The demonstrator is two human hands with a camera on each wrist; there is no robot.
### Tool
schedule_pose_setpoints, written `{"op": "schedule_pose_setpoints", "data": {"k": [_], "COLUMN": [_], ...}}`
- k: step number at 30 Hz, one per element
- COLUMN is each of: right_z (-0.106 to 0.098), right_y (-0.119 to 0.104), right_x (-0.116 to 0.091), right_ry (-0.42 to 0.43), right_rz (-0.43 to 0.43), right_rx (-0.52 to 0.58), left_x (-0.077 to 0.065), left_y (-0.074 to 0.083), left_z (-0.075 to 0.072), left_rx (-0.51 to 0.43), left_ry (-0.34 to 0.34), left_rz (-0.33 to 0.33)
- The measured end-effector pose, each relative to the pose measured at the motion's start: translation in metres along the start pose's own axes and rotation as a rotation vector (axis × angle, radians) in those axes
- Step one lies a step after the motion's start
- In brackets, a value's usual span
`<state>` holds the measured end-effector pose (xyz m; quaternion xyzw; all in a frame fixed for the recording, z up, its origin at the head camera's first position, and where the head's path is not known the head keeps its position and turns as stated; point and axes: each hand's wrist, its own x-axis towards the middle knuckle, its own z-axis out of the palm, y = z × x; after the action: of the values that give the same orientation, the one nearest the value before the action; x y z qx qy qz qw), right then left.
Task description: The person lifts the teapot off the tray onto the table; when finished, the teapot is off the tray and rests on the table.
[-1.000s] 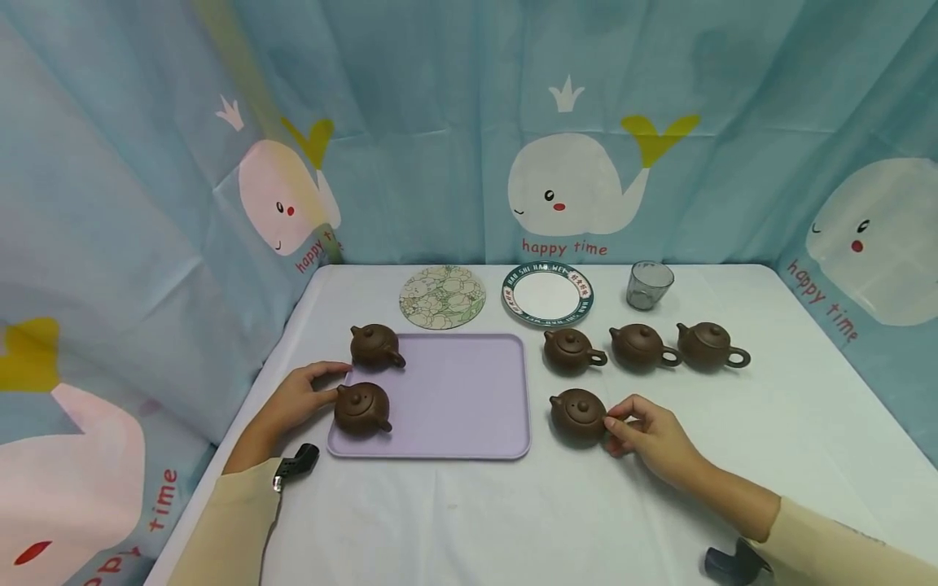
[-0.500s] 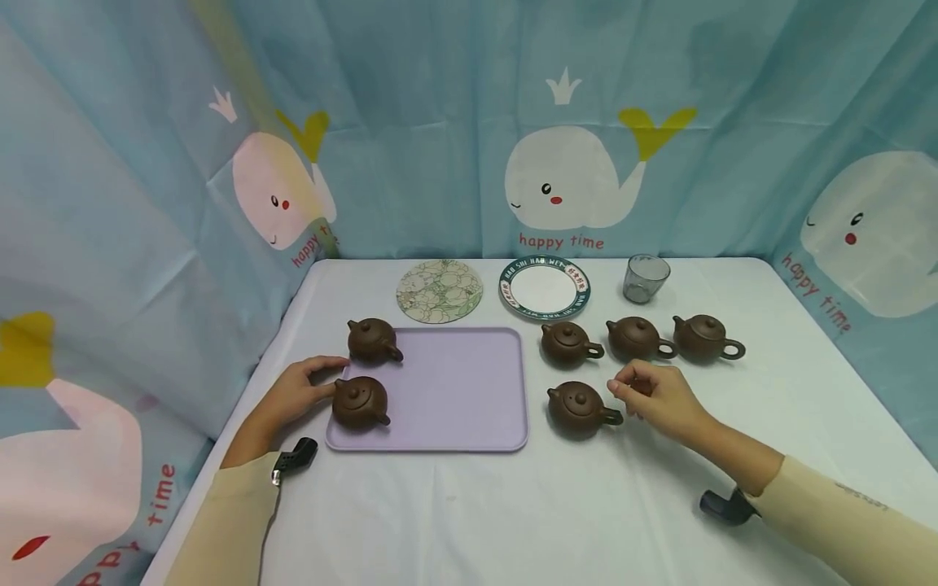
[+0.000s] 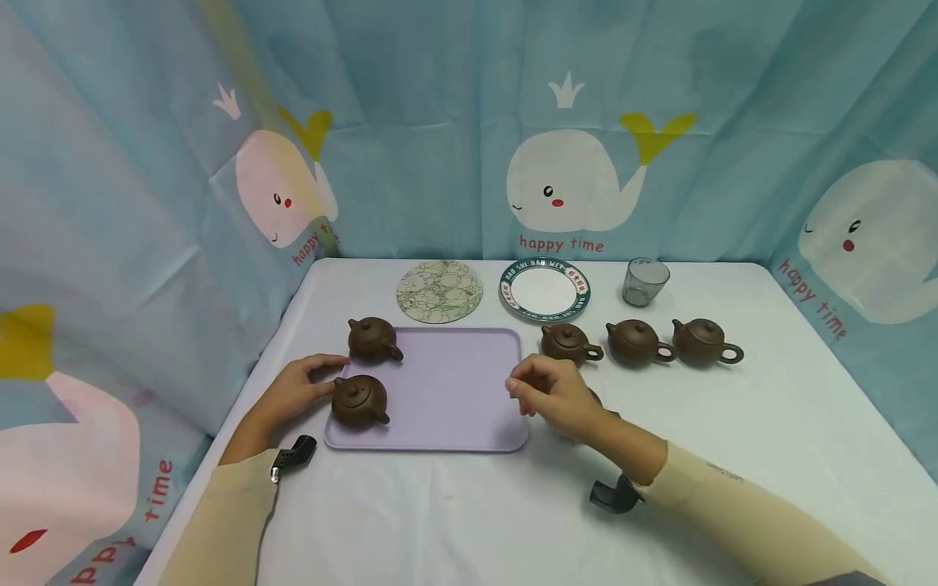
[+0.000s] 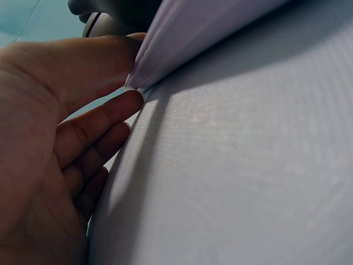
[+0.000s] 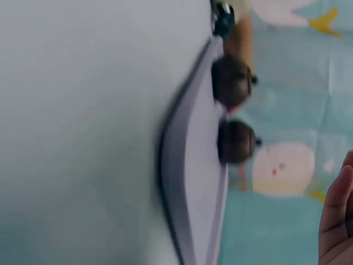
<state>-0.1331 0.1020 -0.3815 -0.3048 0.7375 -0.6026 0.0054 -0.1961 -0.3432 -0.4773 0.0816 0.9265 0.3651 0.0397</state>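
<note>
My left hand (image 3: 293,392) rests at the left edge of a lilac rectangular tray (image 3: 450,391), thumb and index finger spread along its rim. In the left wrist view the thumb lies over the tray's rim (image 4: 185,47) and the index fingertip touches just below. Two brown teapots stand on the tray's left side, the rear one (image 3: 372,339) and the front one (image 3: 358,400), whose spout is right by the thumb. Over the tray's right edge hovers my right hand (image 3: 560,395), fingers loosely bent, holding nothing. It mostly hides another brown teapot, whose handle (image 3: 612,414) peeks out.
Three more brown teapots line up at right: one (image 3: 564,342) near the tray, a middle one (image 3: 634,342) and an outer one (image 3: 702,342). Behind are a round patterned mat (image 3: 440,291), a green-rimmed plate (image 3: 545,311) and a glass cup (image 3: 645,282). A whale-print curtain (image 3: 425,187) surrounds the table.
My right hand has let go of the front right teapot's handle, lifted away and swung left across that teapot to the tray's right edge. The left hand has kept its place.
</note>
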Motion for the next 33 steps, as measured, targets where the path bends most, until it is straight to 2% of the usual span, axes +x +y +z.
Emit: {"op": "schedule_pose_setpoints", "data": {"k": [6,10,16,23,30,33], "right_z": [0.053,0.085,0.121,0.147,0.159,0.164], "right_y": [0.030,0.037,0.047,0.056,0.062,0.065], "right_x": [0.020,0.034,0.052,0.066,0.074,0.076], "right_ry": [-0.097,-0.145,-0.181,-0.199,-0.225,-0.241], "right_rz": [0.053,0.090,0.184,0.266,0.269,0.272], "right_rx": [0.047,0.025,0.002,0.012,-0.094,-0.090], "left_x": [0.000,0.000,-0.001,0.000,0.001,0.001], "left_y": [0.001,0.003,0.005,0.005,0.005,0.004], "left_z": [-0.001,-0.002,-0.001,0.000,-0.001,-0.001], "left_rx": [-0.011,-0.016,-0.027,-0.008,-0.010,-0.013], "left_ry": [-0.002,0.000,0.005,0.013,0.019,0.020], "left_rz": [-0.003,-0.001,0.006,0.012,0.011,0.009]}}
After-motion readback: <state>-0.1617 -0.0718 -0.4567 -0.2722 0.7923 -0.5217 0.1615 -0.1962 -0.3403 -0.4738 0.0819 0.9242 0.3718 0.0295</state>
